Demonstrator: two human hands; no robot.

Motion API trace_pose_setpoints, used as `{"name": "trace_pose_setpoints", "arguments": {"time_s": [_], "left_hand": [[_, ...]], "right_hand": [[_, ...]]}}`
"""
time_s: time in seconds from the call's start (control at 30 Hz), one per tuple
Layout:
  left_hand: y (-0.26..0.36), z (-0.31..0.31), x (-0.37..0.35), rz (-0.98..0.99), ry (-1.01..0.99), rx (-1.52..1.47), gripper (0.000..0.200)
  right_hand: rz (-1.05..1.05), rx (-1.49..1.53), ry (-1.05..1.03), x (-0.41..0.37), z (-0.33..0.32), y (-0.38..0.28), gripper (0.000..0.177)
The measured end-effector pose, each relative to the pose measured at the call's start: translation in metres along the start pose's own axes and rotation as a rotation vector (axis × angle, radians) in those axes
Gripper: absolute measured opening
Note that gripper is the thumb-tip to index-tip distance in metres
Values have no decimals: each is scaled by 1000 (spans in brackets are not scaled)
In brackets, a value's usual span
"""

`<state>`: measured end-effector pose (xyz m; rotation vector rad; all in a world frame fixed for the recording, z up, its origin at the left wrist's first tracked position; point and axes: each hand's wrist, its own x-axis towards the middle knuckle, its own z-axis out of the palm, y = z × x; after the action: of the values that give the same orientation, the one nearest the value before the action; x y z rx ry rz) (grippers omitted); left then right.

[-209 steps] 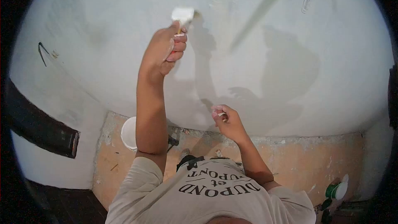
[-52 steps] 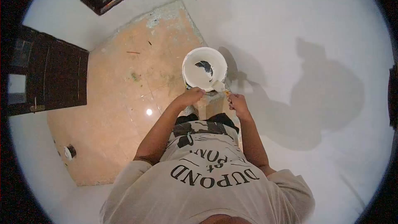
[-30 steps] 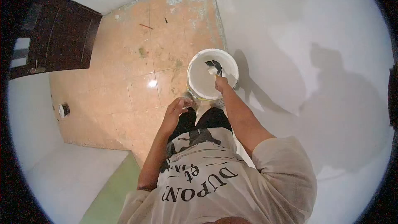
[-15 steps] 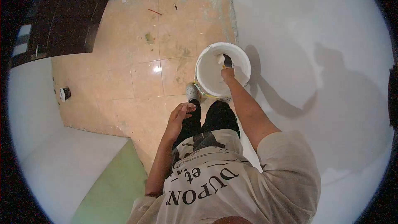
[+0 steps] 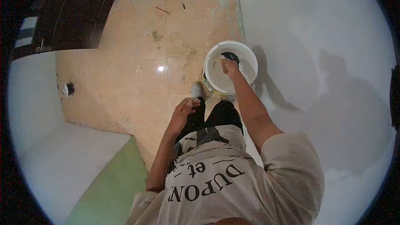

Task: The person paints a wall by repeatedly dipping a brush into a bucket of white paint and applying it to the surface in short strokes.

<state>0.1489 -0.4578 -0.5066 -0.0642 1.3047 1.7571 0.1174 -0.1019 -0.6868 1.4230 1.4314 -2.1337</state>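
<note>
Over the white bucket (image 5: 210, 84) at centre right, my right hand (image 5: 228, 67) is closed round the handle of a dark-headed brush (image 5: 231, 57). The brush head lies inside the bucket, near its far side. The bucket stands on the floor by the wall, in front of my feet. My left hand (image 5: 186, 105) hangs over my left thigh, its fingers loosely curved and apart, holding nothing.
A dark door (image 5: 77, 16) is at the upper left. On the tiled floor (image 5: 112, 75) lie a small black-and-white container (image 5: 68, 90), a red stick (image 5: 162, 10) and a small black item (image 5: 183, 6). The white wall (image 5: 287, 29) rises on the right.
My right hand has turned the brush, whose dark head now lies more sideways in the bucket. The view has shifted slightly. My left hand keeps much the same pose.
</note>
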Motion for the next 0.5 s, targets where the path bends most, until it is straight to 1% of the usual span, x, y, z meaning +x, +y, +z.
{"name": "trace_pose_setpoints", "arguments": {"time_s": [0.03, 0.1, 0.13, 0.17, 0.23, 0.27, 0.3, 0.37, 0.4, 0.43, 0.47, 0.5], "left_hand": [[1, 0, 0, 6, -6, 8, 41], [-1, -2, 0, 8, -2, 7, 42], [-3, -2, 0, 8, -4, 4, 42], [-3, -2, 0, 10, -5, 4, 42], [-1, -3, 0, -5, -5, 25, 42], [-2, -3, 0, 5, -9, 18, 42], [-3, -3, 0, 7, -10, 18, 42], [-4, -4, 1, 14, -23, 7, 42], [-7, -5, 3, 12, -32, 36, 48], [-7, -6, 3, 15, -32, 37, 48], [-7, -6, 4, 17, -37, 35, 48], [-6, -6, 4, 19, -43, 33, 48]], "right_hand": [[-1, 0, -3, -5, 6, -1, 21], [-114, -368, 220, -14, 19, 0, 19], [-160, -754, 134, 3, 0, 19, 29], [-162, -754, 134, 4, -10, 30, 29], [-555, -1603, -124, 1, -29, 51, 37], [-447, -1632, -225, 3, -40, 52, 41], [-449, -1633, -224, 10, -44, 55, 41], [-230, -1584, -121, -30, -2, 22, 37], [-703, -1737, -325, 80, -85, 83, 30], [-377, -1354, -330, 55, -65, 64, 28], [-80, -695, -237, 25, -40, 41, 27], [74, -245, -52, -6, -15, 17, 28]]}}
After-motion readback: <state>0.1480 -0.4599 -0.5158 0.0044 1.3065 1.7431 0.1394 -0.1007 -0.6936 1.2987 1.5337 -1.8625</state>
